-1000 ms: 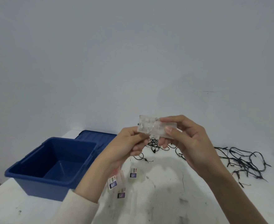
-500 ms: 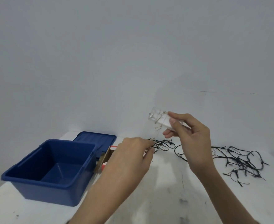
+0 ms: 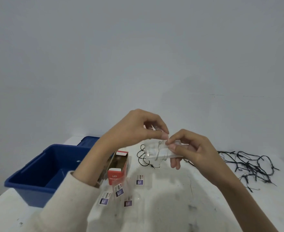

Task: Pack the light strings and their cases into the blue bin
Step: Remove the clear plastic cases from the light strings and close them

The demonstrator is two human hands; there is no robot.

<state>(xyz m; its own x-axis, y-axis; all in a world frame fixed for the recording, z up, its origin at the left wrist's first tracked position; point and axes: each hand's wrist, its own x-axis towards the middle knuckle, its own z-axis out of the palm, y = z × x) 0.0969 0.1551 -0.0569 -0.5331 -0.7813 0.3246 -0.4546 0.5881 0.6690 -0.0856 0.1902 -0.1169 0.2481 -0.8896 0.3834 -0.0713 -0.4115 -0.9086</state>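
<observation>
A clear plastic case point(image 3: 156, 152) is held in the air above the counter point(image 3: 163, 206), its long axis running left to right and tilted slightly down to the right. The right hand point(image 3: 190, 150) pinches its right end; the left hand point(image 3: 138, 129) pinches something thin at its top. Black light strings point(image 3: 248, 166) lie to the right, the open blue bin point(image 3: 44, 173) to the left.

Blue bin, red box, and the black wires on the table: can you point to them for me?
Blue bin point(image 3: 42, 158): head view, on its far rim.
Red box point(image 3: 115, 176): head view, on its printed front end.
Black wires point(image 3: 253, 166): head view, on the middle of the tangle.
</observation>
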